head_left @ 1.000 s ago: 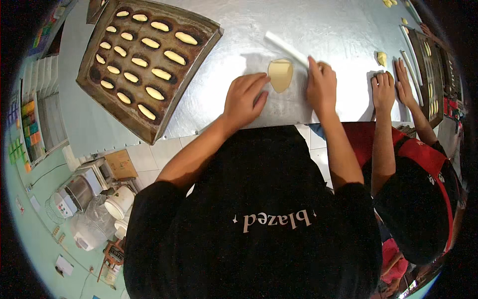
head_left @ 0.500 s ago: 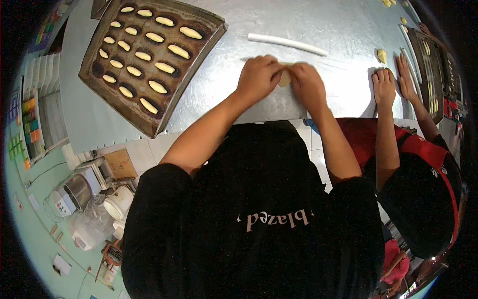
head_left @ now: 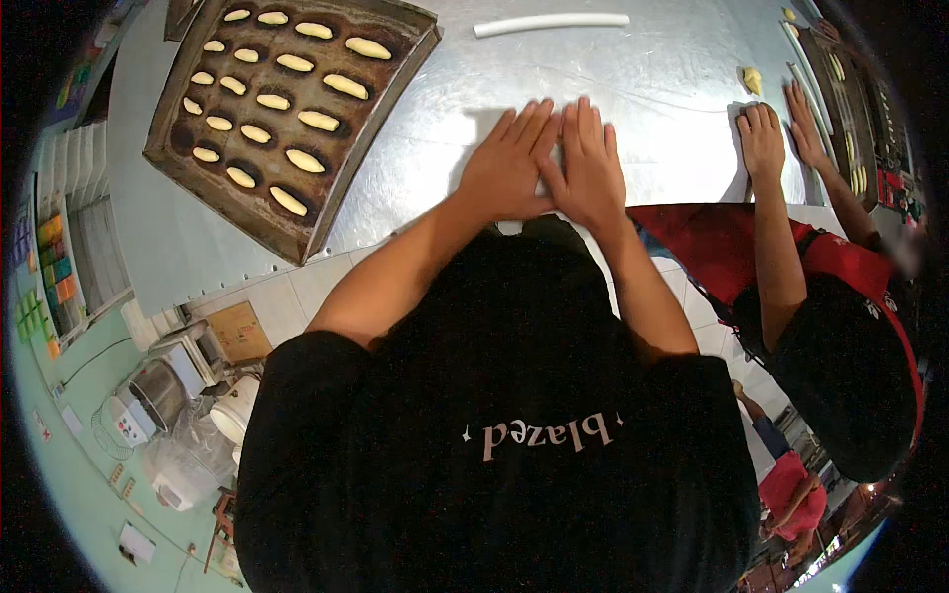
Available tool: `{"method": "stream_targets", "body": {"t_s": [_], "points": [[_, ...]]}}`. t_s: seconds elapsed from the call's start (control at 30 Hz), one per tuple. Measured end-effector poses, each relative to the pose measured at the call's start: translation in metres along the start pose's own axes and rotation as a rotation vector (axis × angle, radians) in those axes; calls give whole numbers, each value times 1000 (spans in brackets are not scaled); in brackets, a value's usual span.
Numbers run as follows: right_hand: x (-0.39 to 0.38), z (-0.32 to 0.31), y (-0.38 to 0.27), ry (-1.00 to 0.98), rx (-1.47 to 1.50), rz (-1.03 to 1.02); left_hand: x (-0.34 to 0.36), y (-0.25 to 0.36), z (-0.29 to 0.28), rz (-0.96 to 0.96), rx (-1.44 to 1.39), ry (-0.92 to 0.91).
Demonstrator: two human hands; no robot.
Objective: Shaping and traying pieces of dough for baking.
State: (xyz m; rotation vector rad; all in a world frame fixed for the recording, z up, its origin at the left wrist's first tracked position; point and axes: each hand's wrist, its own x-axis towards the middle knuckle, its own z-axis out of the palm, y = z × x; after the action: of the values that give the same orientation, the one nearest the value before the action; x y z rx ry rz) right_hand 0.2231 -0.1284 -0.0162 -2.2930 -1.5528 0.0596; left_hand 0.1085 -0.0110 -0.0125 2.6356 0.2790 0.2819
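My left hand (head_left: 511, 161) lies flat on the metal table (head_left: 415, 163), fingers stretched forward. Beside it my right hand (head_left: 590, 168) is flat too, its thumb meeting the left hand's. Both are open and palm down near the table's front edge. The piece of dough that was between my fingers is out of sight; whether it lies under the palms I cannot tell. Beyond my hands rests a white rolling rod (head_left: 551, 24). To the left a dark baking tray (head_left: 346, 188) holds several rows of small spindle-shaped dough pieces (head_left: 317, 121).
At my right a co-worker's hands (head_left: 761, 143) are on the same table, with a dough lump (head_left: 753, 80) just beyond them. Another tray (head_left: 858, 119) with shaped dough stands at the far right. Left of me, below table height, are a white bucket (head_left: 235, 407) and a cardboard piece (head_left: 237, 333).
My hands have gone from pinching a piece of dough to lying flat side by side on the table. The dough has dropped out of view. The whole view has shifted slightly.
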Motion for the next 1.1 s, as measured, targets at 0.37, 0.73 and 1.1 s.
{"method": "stream_targets", "body": {"t_s": [0.37, 0.73, 1.1], "points": [[24, -10, -30, 183, 22, 36, -74, 6, -20, -14, -299, 58], [-22, -15, -49, -323, -140, -27, -162, -5, -74, -313, -517, 144], [133, -35, 0, -488, 605, 52, -184, -2, -134, -136, -412, 311]]}}
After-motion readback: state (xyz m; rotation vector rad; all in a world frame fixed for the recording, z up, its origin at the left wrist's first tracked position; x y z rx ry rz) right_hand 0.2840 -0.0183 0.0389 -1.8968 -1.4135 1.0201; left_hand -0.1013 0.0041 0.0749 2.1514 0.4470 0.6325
